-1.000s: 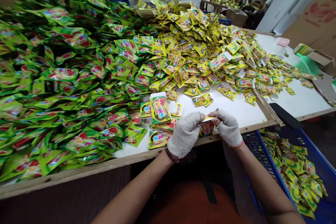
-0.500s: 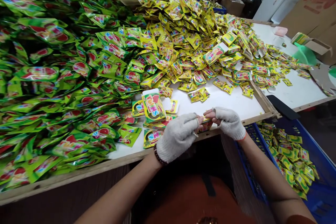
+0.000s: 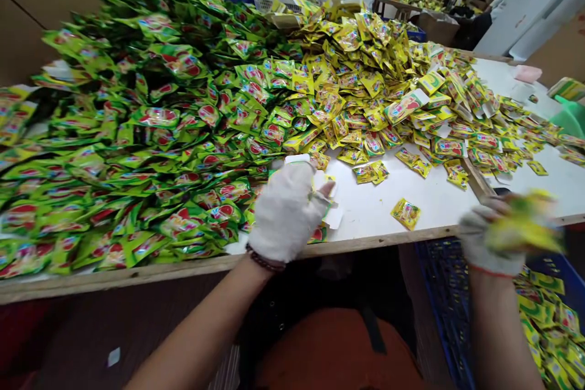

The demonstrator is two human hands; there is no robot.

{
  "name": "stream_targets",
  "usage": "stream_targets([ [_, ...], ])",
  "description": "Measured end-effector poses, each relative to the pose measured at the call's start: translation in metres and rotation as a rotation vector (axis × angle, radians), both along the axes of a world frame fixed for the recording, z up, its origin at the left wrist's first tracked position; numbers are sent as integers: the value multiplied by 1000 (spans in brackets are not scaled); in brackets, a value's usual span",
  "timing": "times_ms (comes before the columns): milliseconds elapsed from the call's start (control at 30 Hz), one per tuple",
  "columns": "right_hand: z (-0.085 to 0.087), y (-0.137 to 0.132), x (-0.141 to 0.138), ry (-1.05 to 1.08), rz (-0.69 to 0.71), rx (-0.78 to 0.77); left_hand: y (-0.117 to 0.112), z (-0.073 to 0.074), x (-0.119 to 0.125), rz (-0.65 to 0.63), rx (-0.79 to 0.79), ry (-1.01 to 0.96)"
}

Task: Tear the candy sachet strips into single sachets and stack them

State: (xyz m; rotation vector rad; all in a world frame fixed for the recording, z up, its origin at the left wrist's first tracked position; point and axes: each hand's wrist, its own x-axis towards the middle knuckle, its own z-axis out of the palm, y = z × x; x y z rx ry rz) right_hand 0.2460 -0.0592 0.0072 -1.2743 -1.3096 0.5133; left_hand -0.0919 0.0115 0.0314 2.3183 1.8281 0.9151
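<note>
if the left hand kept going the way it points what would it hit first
The left hand points up and right over the white table top. First in line looks like the small yellow packet right by its fingers, though depth is hard to judge.

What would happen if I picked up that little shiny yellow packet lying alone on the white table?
The small yellow foil sachet would probably feel light and floppy, since it lies flat and thin. Its glossy film might be a bit slippery. It likely wouldn't roll, and the loose heap of green foil sachets looks apt to slide instead.
</note>
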Motion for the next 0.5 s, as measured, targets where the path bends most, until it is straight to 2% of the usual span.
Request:
stream_targets([
  [33,5,-7,15,99,6,78,7,2,-10,108,-85,41],
  [100,8,-19,34,478,199,178,21,3,-23,215,-256,87],
  [167,5,-23,33,601,202,115,33,0,-27,225,-334,57],
  [200,1,-21,26,575,174,34,37,-2,-27,219,-336,24],
  [300,-11,-5,-17,436,116,-188,42,-7,-23,191,-307,-18],
  [400,-17,19,-69,421,203,-265,45,-10,-22,140,-339,94],
  [500,-17,41,-113,201,318,-384,48,-13,-26,84,-374,121],
])
